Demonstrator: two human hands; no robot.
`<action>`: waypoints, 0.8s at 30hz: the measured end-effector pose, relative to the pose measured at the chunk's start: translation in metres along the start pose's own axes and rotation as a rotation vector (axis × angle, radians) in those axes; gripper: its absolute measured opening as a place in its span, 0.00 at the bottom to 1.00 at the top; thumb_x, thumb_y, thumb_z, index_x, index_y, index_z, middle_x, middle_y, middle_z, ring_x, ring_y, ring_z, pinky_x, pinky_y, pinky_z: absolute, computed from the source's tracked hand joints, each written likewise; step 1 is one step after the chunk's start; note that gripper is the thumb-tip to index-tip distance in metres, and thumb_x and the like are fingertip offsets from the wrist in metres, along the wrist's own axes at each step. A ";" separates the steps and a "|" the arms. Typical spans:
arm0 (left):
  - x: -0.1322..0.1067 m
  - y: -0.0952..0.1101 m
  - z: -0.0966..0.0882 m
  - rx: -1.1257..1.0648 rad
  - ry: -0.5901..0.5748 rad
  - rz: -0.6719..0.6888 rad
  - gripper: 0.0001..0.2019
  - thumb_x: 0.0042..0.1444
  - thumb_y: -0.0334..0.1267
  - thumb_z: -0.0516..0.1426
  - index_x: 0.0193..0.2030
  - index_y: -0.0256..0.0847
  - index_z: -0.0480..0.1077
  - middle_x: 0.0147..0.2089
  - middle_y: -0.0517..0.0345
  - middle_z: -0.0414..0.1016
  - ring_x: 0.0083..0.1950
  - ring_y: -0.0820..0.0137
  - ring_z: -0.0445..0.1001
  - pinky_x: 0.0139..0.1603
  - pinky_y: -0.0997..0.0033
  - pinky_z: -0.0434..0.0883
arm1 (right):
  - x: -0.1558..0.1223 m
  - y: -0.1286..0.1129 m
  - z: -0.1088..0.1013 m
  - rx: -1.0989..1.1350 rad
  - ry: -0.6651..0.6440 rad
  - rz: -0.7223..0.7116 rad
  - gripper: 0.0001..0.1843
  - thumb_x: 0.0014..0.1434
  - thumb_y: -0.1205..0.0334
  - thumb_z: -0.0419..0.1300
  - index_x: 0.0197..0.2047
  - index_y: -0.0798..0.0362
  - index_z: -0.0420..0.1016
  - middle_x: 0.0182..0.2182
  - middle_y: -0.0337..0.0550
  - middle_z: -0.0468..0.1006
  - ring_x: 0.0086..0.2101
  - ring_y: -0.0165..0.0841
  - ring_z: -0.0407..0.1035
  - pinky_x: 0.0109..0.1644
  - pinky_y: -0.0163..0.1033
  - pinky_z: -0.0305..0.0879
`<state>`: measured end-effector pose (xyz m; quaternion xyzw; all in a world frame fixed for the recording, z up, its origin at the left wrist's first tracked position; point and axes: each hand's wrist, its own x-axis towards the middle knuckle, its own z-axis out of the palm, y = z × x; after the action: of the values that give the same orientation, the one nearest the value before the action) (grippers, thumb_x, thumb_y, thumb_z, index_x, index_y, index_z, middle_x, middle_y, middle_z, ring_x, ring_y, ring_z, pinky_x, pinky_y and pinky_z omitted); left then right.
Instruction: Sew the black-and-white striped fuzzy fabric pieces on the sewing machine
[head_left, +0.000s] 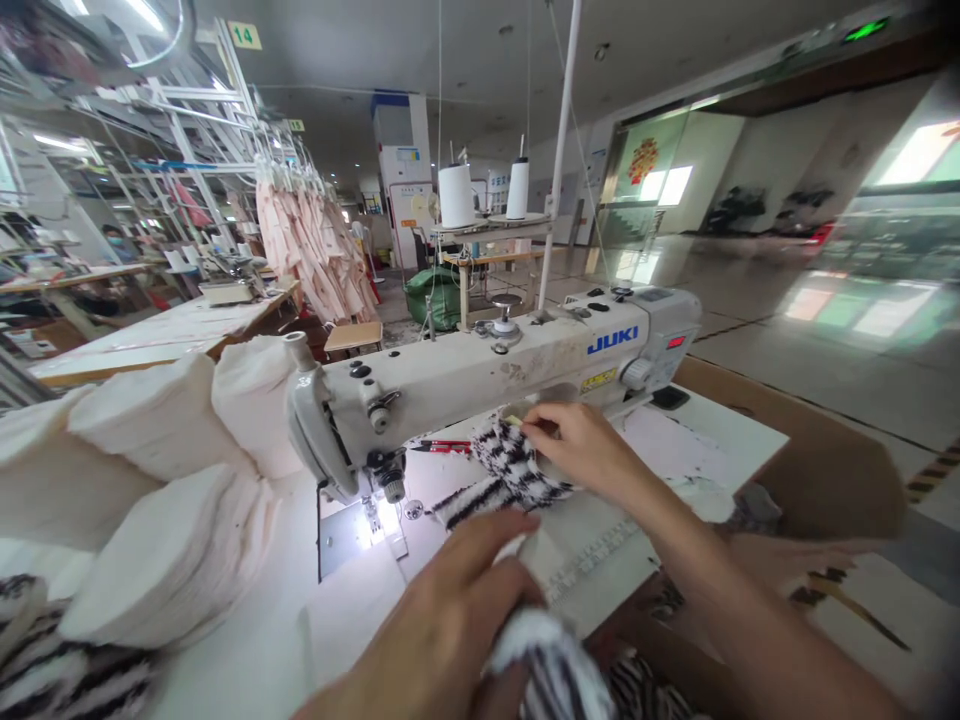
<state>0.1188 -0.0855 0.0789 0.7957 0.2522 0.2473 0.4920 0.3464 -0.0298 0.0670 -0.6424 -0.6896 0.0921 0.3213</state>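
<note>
6 o'clock, nearest: left hand (457,610), fingers curled at a blurred striped bundle (566,670); cannot tell whether clamped. 5 o'clock: striped plush piece (517,465) on white tabletop (341,610), upper edge pinched by right hand (581,445), 4 o'clock. Centre: sewing machine (465,380). Beyond, 12 o'clock: thread cones (455,197).

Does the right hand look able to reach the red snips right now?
Probably yes: the red snips lie near the right hand, but the striped fabric it touches is between them.
</note>
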 end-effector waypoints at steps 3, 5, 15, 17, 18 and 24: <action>0.050 -0.015 0.008 0.416 0.005 0.324 0.14 0.49 0.23 0.53 0.41 0.38 0.70 0.60 0.43 0.64 0.62 0.56 0.61 0.61 0.55 0.62 | 0.010 -0.002 0.002 0.026 -0.038 -0.026 0.14 0.61 0.52 0.58 0.34 0.56 0.72 0.31 0.37 0.74 0.31 0.28 0.69 0.38 0.39 0.68; 0.075 -0.029 0.013 0.541 0.066 0.358 0.11 0.50 0.24 0.53 0.40 0.37 0.68 0.57 0.40 0.66 0.61 0.56 0.63 0.61 0.54 0.63 | 0.009 0.001 0.000 0.063 -0.006 -0.031 0.13 0.61 0.54 0.58 0.32 0.55 0.72 0.28 0.36 0.74 0.29 0.28 0.69 0.36 0.38 0.67; 0.094 -0.048 0.019 0.602 0.182 0.347 0.14 0.47 0.23 0.51 0.41 0.37 0.66 0.51 0.44 0.63 0.50 0.58 0.68 0.48 0.56 0.71 | -0.024 0.032 -0.019 0.069 0.187 -0.065 0.08 0.56 0.58 0.60 0.38 0.51 0.73 0.38 0.42 0.77 0.42 0.35 0.70 0.46 0.40 0.63; 0.092 -0.047 0.019 0.615 0.204 0.360 0.13 0.47 0.23 0.51 0.40 0.37 0.66 0.49 0.44 0.64 0.49 0.58 0.67 0.47 0.57 0.71 | -0.020 0.033 -0.012 0.049 0.117 -0.107 0.06 0.53 0.60 0.63 0.35 0.52 0.74 0.38 0.42 0.76 0.45 0.36 0.68 0.50 0.43 0.62; 0.092 -0.047 0.019 0.621 0.208 0.367 0.13 0.47 0.22 0.51 0.40 0.37 0.66 0.48 0.44 0.64 0.49 0.58 0.67 0.47 0.57 0.70 | -0.018 0.034 -0.009 0.041 0.095 -0.105 0.06 0.55 0.59 0.62 0.34 0.53 0.74 0.36 0.41 0.76 0.43 0.34 0.68 0.49 0.43 0.63; 0.095 -0.046 0.018 0.676 0.173 0.485 0.15 0.41 0.20 0.52 0.36 0.38 0.67 0.52 0.45 0.66 0.58 0.56 0.62 0.59 0.55 0.63 | -0.014 0.032 -0.005 0.044 0.122 0.021 0.15 0.62 0.52 0.56 0.40 0.56 0.72 0.35 0.39 0.74 0.33 0.29 0.70 0.39 0.41 0.69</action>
<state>0.1937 -0.0180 0.0436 0.9248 0.1652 0.3253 0.1082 0.3749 -0.0395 0.0494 -0.6468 -0.6599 0.0713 0.3755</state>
